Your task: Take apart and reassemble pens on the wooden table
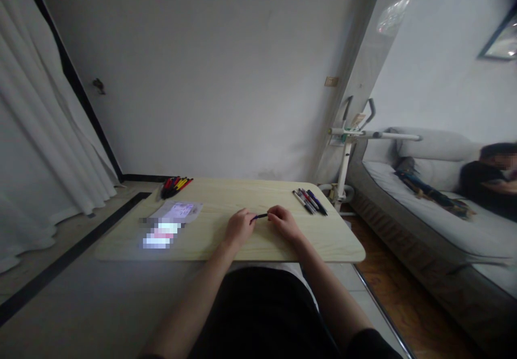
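Observation:
A dark pen (260, 216) is held level between both hands, just above the light wooden table (331, 246). My left hand (239, 226) is closed on its left end. My right hand (283, 220) is closed on its right end. Both hands rest near the middle of the tabletop. A row of several pens (310, 201) lies to the right of my right hand. A bundle of red, yellow and black pens (175, 185) lies at the far left corner.
A sheet of paper with a blurred patch (173, 218) lies left of my hands. A white curtain (36, 149) hangs at the left. At the right stand a white exercise machine (346, 149) and a grey sofa (424, 208) with a person (490, 178) on it.

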Tool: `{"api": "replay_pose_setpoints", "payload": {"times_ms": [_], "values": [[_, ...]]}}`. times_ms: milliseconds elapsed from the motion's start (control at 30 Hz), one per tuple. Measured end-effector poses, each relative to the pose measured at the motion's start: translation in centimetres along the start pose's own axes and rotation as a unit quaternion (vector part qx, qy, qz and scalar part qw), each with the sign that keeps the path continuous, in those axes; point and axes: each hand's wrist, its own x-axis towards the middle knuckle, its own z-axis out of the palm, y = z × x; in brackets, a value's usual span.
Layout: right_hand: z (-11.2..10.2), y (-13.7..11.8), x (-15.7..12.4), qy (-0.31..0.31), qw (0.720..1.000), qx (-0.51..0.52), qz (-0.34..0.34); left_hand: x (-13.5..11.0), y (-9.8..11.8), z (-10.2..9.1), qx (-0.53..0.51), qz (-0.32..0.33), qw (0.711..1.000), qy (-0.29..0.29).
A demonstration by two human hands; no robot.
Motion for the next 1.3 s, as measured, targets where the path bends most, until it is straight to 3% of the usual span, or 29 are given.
{"api": "replay_pose_setpoints", "payload": {"times_ms": [733,1033,1300], "values": [[0.33,-0.37,-0.11,-0.013,0.998,-0.051,0.031,0.05,0.34,-0.36,0.005,-0.011,1.000,-0.012],[-0.03,-0.06,-0.09,-0.012,1.000,0.008,-0.006,0.06,0.07,0.03,0.000,-0.002,1.000,-0.003],[0.00,-0.08,-0.20,-0.015,1.000,-0.019,0.000,0.03,0.00,-0.12,0.002,0.002,1.000,-0.007]]}}
